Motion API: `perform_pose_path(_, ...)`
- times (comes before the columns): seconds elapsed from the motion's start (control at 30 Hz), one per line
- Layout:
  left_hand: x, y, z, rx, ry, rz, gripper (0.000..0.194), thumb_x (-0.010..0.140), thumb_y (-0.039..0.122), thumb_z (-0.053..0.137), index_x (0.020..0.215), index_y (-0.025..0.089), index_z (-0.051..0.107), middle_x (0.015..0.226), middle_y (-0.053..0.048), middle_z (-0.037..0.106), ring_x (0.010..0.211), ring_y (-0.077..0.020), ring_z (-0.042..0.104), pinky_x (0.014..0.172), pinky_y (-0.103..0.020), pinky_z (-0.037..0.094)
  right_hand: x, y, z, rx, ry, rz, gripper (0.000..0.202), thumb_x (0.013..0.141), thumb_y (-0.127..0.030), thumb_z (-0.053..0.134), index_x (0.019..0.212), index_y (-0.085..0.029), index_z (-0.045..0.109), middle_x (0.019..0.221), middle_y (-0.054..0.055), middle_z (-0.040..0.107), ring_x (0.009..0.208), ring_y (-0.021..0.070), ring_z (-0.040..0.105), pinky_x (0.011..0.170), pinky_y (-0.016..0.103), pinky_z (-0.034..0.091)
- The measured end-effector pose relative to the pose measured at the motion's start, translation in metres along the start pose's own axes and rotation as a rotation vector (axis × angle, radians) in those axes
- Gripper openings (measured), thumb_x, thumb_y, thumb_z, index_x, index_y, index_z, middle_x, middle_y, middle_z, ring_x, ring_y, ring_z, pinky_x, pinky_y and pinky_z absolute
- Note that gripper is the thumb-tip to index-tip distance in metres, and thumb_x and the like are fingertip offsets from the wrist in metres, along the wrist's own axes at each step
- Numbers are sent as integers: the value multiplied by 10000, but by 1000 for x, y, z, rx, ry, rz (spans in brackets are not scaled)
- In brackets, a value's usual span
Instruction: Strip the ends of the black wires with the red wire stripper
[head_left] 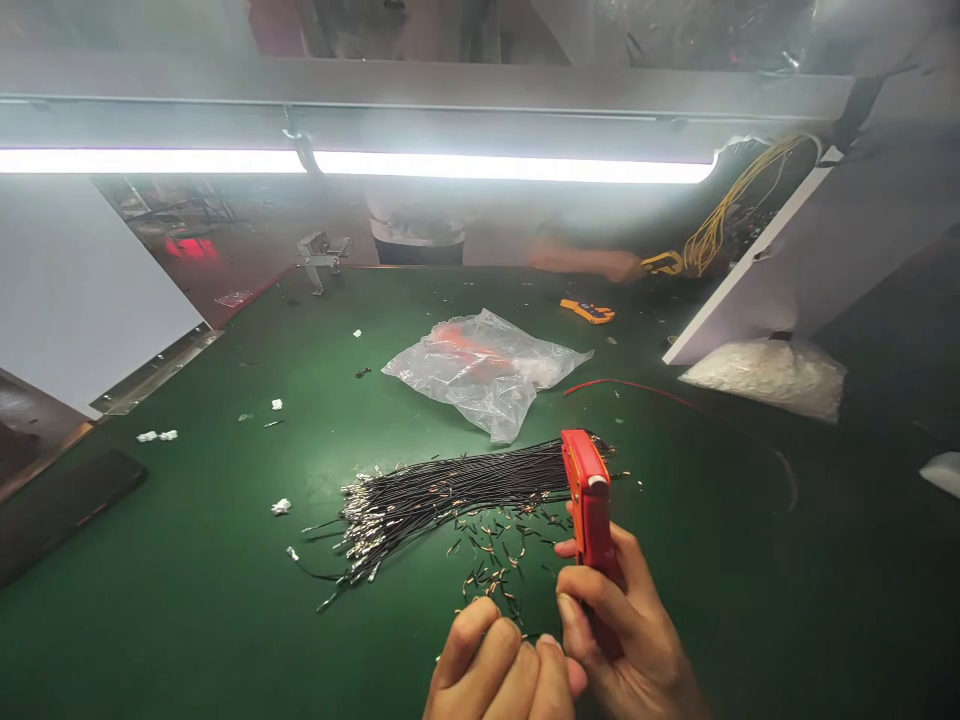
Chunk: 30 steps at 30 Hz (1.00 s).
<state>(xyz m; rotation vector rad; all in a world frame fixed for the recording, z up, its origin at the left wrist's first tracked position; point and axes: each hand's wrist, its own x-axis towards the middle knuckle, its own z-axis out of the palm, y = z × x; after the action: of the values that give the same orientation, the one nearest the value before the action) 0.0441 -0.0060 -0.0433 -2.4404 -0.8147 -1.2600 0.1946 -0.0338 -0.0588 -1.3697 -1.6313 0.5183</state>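
A red hand tool with orange edges stands upright in my right hand, whose fingers wrap round its handles. Close beside it, at the bottom edge, my left hand is closed with its fingers curled; what it pinches, if anything, is hidden. Beyond both hands a wide bundle of black wires lies across the green table, silvery terminals at its left end. The tool's head overlaps the bundle's right end. Short black and copper-coloured scraps are scattered between the bundle and my left hand.
A clear plastic bag with something orange inside lies behind the wires on the green table. Farther back are a yellow tool and a metal bracket. A filled bag sits right. A person's blurred arm reaches across the far edge.
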Motion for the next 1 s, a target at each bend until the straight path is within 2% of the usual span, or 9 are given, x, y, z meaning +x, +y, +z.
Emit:
perform_pose_path(0.07,4,-4,-8,-5,-15,32,221,978,47,537,820,167,633,508,72,650,471,-73,622,696,-242,547,2,1,-1,-18,2,-12,182,986,-144,442,981,-288,553,1338,55,344,931,164,572,747,342,517)
perform_pose_path(0.17,6,-5,-11,-3,66,-16,195,982,68,556,819,144,631,514,64,622,472,-82,616,694,-254,544,3,2,-1,-46,30,-23,191,981,-129,441,974,-273,566,1326,69,370,846,143,578,698,340,529)
perform_pose_path(0.27,5,0,-2,-6,113,-64,222,987,59,537,804,147,626,501,77,567,455,-77,571,684,-252,528,4,5,0,-82,61,-55,200,962,-122,451,967,-273,583,1305,71,390,886,170,613,669,331,544)
perform_pose_path(0.37,1,7,12,15,248,-152,276,1002,62,499,770,160,611,472,89,493,428,-80,508,684,-269,506,5,8,3,-97,75,-70,216,952,-123,455,984,-278,602,1301,70,394,915,188,641,674,335,562)
perform_pose_path(0.43,-2,9,17,7,287,-177,273,1003,74,502,768,162,610,476,88,477,436,-86,500,699,-279,502,4,9,4,-104,83,-68,226,951,-125,457,1002,-283,611,1313,70,393,939,197,652,698,347,570)
perform_pose_path(0.7,-3,3,13,6,202,-107,269,996,49,457,792,144,603,482,57,520,472,-114,494,696,-307,511,6,8,7,-138,75,-65,221,949,-113,472,1003,-279,608,1333,78,394,950,209,660,731,387,576)
perform_pose_path(0.77,-1,6,13,17,226,-121,264,997,61,471,786,166,591,480,75,510,454,-104,495,686,-295,515,8,9,7,-162,88,-52,221,952,-119,471,1001,-279,614,1344,79,400,948,212,656,742,398,571)
perform_pose_path(0.9,2,15,18,22,367,-175,315,1024,153,499,716,205,536,432,123,413,384,-73,424,645,-249,485,14,13,1,-184,165,5,178,981,-179,492,971,-276,641,1271,69,461,877,187,654,728,370,556)
perform_pose_path(1.0,4,13,15,-32,316,-181,314,1033,169,488,727,198,552,437,116,439,389,-78,435,665,-256,478,15,16,-5,-148,210,1,104,978,-232,568,954,-280,657,1180,44,492,899,180,653,773,338,550)
